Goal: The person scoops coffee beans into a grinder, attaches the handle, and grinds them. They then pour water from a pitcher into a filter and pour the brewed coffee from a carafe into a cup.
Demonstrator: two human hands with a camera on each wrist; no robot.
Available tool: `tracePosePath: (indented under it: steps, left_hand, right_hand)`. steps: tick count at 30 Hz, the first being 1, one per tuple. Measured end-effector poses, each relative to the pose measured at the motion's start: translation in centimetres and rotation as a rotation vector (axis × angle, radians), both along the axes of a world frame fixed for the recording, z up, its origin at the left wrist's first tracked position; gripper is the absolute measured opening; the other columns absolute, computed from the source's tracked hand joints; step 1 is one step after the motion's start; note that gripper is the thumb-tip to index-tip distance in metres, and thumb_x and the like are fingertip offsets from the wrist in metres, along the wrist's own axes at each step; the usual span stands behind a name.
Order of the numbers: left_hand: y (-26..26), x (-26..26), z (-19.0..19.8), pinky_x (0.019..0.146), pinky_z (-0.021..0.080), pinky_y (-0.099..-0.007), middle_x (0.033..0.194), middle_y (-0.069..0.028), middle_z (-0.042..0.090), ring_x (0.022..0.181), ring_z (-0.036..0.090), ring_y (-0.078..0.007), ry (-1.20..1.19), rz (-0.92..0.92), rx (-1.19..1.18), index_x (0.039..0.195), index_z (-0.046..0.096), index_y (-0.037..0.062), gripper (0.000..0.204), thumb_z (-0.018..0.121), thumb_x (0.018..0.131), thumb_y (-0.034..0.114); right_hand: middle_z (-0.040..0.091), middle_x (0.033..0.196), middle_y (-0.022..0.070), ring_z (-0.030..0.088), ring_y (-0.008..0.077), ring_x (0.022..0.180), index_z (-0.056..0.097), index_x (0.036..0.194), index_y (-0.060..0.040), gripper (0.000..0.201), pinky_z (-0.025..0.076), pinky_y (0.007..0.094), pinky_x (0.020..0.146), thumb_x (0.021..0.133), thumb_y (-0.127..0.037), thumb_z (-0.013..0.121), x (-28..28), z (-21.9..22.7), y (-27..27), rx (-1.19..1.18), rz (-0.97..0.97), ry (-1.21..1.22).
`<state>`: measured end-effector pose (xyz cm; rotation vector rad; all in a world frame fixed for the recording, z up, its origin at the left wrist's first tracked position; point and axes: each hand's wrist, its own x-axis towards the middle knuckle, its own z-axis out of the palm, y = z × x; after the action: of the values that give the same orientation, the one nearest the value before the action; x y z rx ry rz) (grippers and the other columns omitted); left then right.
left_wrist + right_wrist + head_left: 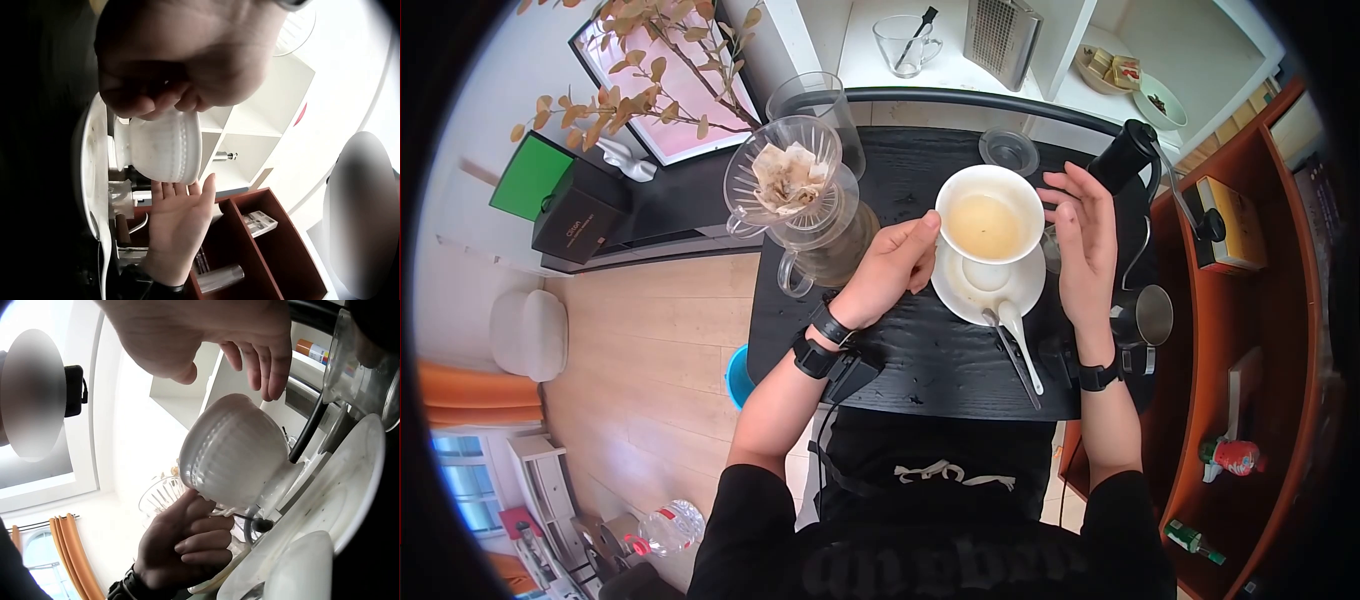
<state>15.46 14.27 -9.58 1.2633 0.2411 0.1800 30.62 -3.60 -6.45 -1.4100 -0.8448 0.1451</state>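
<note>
The cup (990,183) was held just above the saucer (950,292) by the left hand (889,270), with the thumb at the rim and the fingers curled at one side. The right hand (1087,262) was open beside the cup, and nothing was held in it. Pale liquid (983,228) was contained in the cup. Since support was given from one side only, spillage was judged possible if the thumb slipped. With off-centre lowering, the foot could have been caught on the spoon (1021,345) or saucer rim, and the cup tipped.
</note>
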Motion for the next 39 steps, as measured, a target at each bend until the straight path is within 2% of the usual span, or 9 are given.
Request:
tracePosePath:
  steps: [3,9,12,18,21,27,30,36,39]
  left_hand:
    - [0.1,0.0,0.3,0.05,0.029,-0.0233,0.063,0.006,0.03,0.052,0.034,-0.0068,0.056,-0.001,-0.085,0.074,0.04,0.013,0.044,0.043,0.107,0.043]
    - [-0.1,-0.1,0.2,0.049,0.028,-0.0234,0.058,0.0063,0.036,0.051,0.032,-0.0056,0.1,0.001,0.205,0.074,0.046,0.0125,0.045,0.044,0.106,0.044]
    - [-0.3,0.0,0.1,0.049,0.027,-0.0235,0.057,0.0063,0.038,0.051,0.032,-0.005,0.097,0.01,0.252,0.073,0.048,0.0125,0.046,0.045,0.106,0.044]
    - [0.2,-0.1,0.2,0.049,0.027,-0.0243,0.058,0.0057,0.037,0.051,0.032,-0.0065,0.097,-0.031,-0.113,0.073,0.046,0.0128,0.045,0.046,0.106,0.043]
    - [0.1,-0.1,0.1,0.049,0.027,-0.0246,0.059,0.0055,0.037,0.052,0.032,-0.0075,0.083,-0.024,-0.092,0.072,0.045,0.013,0.045,0.047,0.105,0.043]
    - [-0.7,-0.1,0.3,0.052,0.027,-0.0229,0.059,0.0067,0.038,0.054,0.032,-0.0039,0.094,0.006,0.24,0.073,0.052,0.0104,0.045,0.047,0.106,0.041]
    - [-0.9,0.0,-0.1,0.05,0.028,-0.0209,0.06,0.0094,0.037,0.055,0.03,-0.0008,0.006,0.043,0.344,0.085,0.064,0.0054,0.044,0.049,0.105,0.042]
    - [-0.5,-0.1,-0.1,0.052,0.028,-0.0229,0.058,0.0064,0.04,0.054,0.033,-0.0044,0.058,-0.012,0.21,0.073,0.052,0.0105,0.047,0.044,0.106,0.043]
    - [-0.3,-0.2,0.1,0.052,0.029,-0.0233,0.058,0.0058,0.04,0.053,0.034,-0.0059,0.079,-0.017,0.088,0.073,0.049,0.0117,0.046,0.044,0.106,0.044]
  right_hand:
    - [0.056,0.129,0.0148,0.058,0.0177,0.112,0.043,0.139,-0.0001,0.043,0.046,0.0325,0.097,0.101,-0.016,0.056,0.0,0.1,0.0,0.002,-0.006,0.01]
    - [0.057,0.126,0.0141,0.059,0.0179,0.112,0.044,0.138,-0.0001,0.044,0.047,0.0304,0.094,0.099,-0.013,0.059,0.2,-0.2,0.1,-0.007,-0.024,0.036]
    - [0.058,0.125,0.0137,0.059,0.0183,0.111,0.045,0.137,-0.0002,0.045,0.048,0.0301,0.093,0.097,-0.011,0.062,0.1,-0.2,0.1,-0.034,-0.044,0.014]
    - [0.058,0.125,0.0135,0.06,0.0185,0.111,0.046,0.136,-0.0006,0.048,0.048,0.0303,0.092,0.094,-0.009,0.066,0.1,-0.2,0.1,-0.015,-0.033,0.031]
    - [0.059,0.124,0.0134,0.06,0.0185,0.111,0.046,0.136,-0.0009,0.05,0.049,0.0305,0.092,0.092,-0.009,0.068,0.1,-0.2,0.1,-0.015,-0.026,0.028]
    - [0.059,0.123,0.0137,0.06,0.019,0.111,0.046,0.136,-0.0012,0.055,0.05,0.0313,0.093,0.089,-0.009,0.073,-0.2,0.2,0.2,-0.046,-0.038,0.019]
    - [0.059,0.123,0.0138,0.06,0.0192,0.111,0.046,0.136,-0.0011,0.057,0.049,0.0314,0.093,0.088,-0.009,0.075,-0.1,0.3,0.2,-0.05,-0.038,0.011]
    - [0.059,0.123,0.0133,0.06,0.019,0.112,0.045,0.136,-0.0013,0.06,0.049,0.0314,0.094,0.086,-0.01,0.077,-0.2,0.2,0.2,-0.043,-0.036,0.02]
    - [0.059,0.123,0.0131,0.06,0.0189,0.112,0.045,0.136,-0.0013,0.06,0.049,0.0313,0.094,0.086,-0.01,0.077,-0.2,0.2,0.2,-0.043,-0.035,0.021]
